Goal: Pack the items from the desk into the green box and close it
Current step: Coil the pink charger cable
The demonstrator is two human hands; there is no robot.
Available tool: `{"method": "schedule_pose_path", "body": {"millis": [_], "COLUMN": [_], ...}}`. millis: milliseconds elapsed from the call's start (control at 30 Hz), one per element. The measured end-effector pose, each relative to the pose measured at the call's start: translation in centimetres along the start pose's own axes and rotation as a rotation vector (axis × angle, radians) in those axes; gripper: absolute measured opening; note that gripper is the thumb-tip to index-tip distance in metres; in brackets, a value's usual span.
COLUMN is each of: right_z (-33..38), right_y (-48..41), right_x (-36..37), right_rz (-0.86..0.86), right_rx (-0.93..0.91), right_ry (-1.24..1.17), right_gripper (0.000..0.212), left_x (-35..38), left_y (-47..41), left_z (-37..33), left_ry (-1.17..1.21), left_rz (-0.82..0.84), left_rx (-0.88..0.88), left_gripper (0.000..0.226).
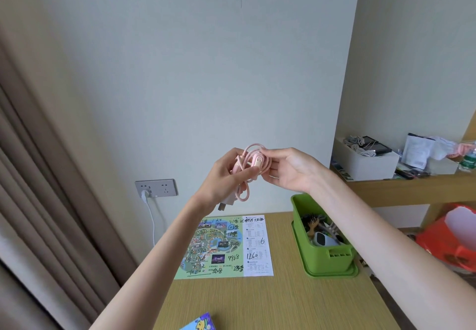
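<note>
Left hand [226, 175] and right hand [286, 169] both pinch the coiled pink cable [251, 167] above the worktop. Light, limp; likely unravels unless gripped across the loops.

Both forearms are showing bare up to the frame edge, no sleeves, no watch or bands. Left hand [226, 172] & right hand [288, 169] are wearing no rings or gloves; nails are looking short, unpainted as far as visible.
</note>
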State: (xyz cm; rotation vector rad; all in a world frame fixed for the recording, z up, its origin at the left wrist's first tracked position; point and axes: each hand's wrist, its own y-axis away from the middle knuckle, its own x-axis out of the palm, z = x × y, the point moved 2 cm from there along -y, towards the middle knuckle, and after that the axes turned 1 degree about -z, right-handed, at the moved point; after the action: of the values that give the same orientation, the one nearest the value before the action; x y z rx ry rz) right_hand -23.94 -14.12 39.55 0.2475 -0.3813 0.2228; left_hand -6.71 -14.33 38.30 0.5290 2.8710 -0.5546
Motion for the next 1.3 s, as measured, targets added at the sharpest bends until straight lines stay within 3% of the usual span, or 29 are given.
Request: {"method": "schedule_pose_path", "body": {"millis": [200,367,533,633,733,867,967,1100,1300], "right_z": [0.6,0.7,0.8,0.6,0.1,-0.6,-0.8,-1.3,-2.9], "right_y": [-0.4,-0.7,-1.1,-1.6,-1.9,-2.6,-3.7,-5.1,-7.3], "right_x": [-0.2,0.3,-0.2,-0.7,-1.4,-2.8,-4.8,-8.4,-13.6], "right_rz": [0.002,-0.106,-0.100,-0.292,-0.349,-0.251,-0.305,-0.184,-0.031], "right_rx": [-0.023,-0.324,-0.455,-0.708,-0.816,-0.686,-0.444,-0.163,0.072], "right_ry": [0.117,0.472,0.627,0.949,0.995,0.747,0.435,0.375,0.422], "right_gripper": [0.007,0.007,0.007,0.014,0.014,0.004,0.018,0.020,0.020], "left_x": [-0.6,-0.3,-0.5,-0.5,-0.1,0.6,1.6,3.0,5.5], "left_y": [0.0,-0.1,-0.4,-1.2,-2.1,-3.2,-4.1,-5.8,-8.4], "left_z": [0.3,0.6,0.9,1.5,2.6,4.1,4.9,6.4,10.4], "left_ry": [-0.045,-0.053,-0.011,-0.033,-0.078,-0.109,-0.091,-0.122,-0.122], "left_rz": [0.109,0.136,0.181,0.124,0.007,-0.078,0.006,0.113,0.262], "left_rx": [0.023,-0.014,-0.041,-0.096,-0.141,-0.095,-0.059,-0.052,-0.151], "left_gripper": [0.019,0.023,0.025,0.026,0.029,0.027,0.023,0.021,0.023]}}
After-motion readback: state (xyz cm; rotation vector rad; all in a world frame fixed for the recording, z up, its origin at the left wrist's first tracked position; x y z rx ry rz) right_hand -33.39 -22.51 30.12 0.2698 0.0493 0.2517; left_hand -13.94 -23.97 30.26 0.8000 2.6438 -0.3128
